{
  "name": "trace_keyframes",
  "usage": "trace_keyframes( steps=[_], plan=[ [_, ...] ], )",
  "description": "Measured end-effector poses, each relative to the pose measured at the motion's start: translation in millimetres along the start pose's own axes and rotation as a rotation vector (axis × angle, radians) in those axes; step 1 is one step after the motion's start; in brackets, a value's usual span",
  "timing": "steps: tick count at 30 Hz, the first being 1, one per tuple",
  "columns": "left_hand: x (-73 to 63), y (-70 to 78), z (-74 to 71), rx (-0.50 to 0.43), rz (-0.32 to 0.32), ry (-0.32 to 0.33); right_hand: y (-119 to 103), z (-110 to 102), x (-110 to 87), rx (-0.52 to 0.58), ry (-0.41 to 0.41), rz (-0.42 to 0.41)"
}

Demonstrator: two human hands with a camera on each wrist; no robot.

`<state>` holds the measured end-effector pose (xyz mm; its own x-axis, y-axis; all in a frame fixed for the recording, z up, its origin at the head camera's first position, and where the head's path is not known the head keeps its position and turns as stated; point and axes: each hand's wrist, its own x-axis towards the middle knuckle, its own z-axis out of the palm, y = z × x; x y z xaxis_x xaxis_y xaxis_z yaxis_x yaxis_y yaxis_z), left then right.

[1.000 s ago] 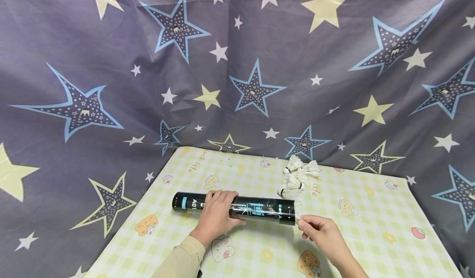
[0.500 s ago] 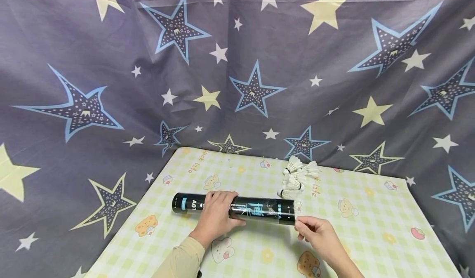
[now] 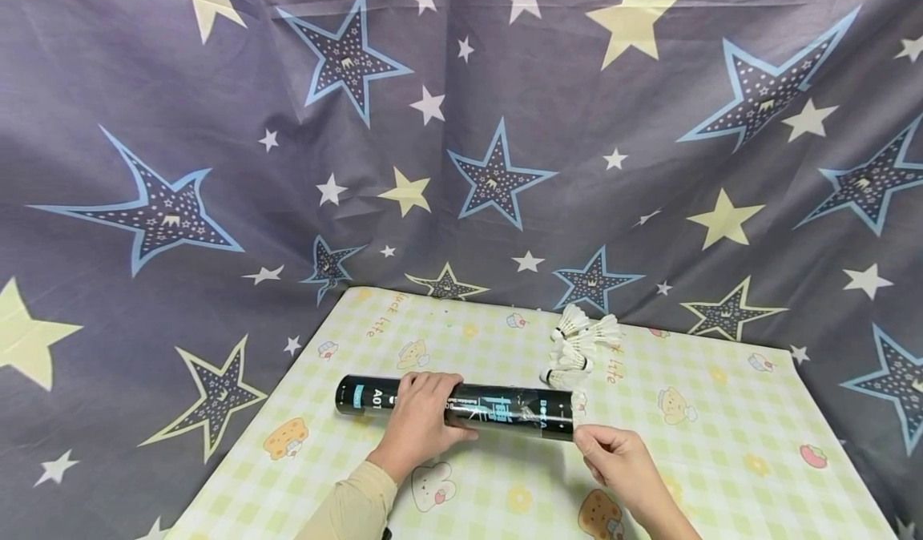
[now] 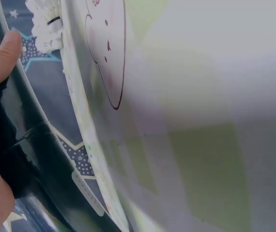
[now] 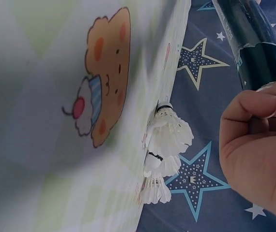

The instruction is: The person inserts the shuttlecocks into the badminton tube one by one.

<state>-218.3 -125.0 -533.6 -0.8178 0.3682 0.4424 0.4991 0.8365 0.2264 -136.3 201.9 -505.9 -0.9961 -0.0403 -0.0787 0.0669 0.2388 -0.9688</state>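
A black shuttlecock tube (image 3: 515,410) with blue and white print lies sideways in the head view. My left hand (image 3: 421,421) grips it around its middle, fingers over the top and thumb along the near side. At the tube's right end, the white feathers of a shuttlecock (image 3: 579,403) show just outside the mouth; its cork is hidden. The thumb and curled index finger of my right hand (image 3: 622,469) pinch at the lower edge of those feathers. In the right wrist view, these fingertips sit right at the mouth of the tube (image 5: 261,60).
Several white shuttlecocks (image 3: 577,346) lie in a cluster behind the tube's right end. The table has a green checked cloth (image 3: 721,444) with cartoon prints. Behind its back edge hangs a grey star-patterned curtain (image 3: 404,155).
My right hand has shifted slightly left and down at the tube's mouth, and less of the feathers sticks out. The left hand and the tube have stayed in place.
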Motion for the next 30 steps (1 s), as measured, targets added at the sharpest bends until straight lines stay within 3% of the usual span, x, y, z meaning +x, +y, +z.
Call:
trace_keyframes(
  steps=[14,18,25,30],
  plan=[
    [-2.1,-0.2,0.6,-0.022,0.025,0.014,-3,2,-1.9,0.038,-0.304,-0.058],
    [-2.6,-0.6,1.1,-0.025,0.028,0.015,-1,2,-0.3,0.045,-0.347,-0.054],
    [-2.7,-0.6,2.7,-0.021,0.022,0.018,-3,-4,0.2,0.027,-0.323,-0.043],
    [-1.3,1.1,1.7,-0.015,0.025,0.023,-9,-24,4.9,-0.030,-0.148,-0.067]
  ],
)
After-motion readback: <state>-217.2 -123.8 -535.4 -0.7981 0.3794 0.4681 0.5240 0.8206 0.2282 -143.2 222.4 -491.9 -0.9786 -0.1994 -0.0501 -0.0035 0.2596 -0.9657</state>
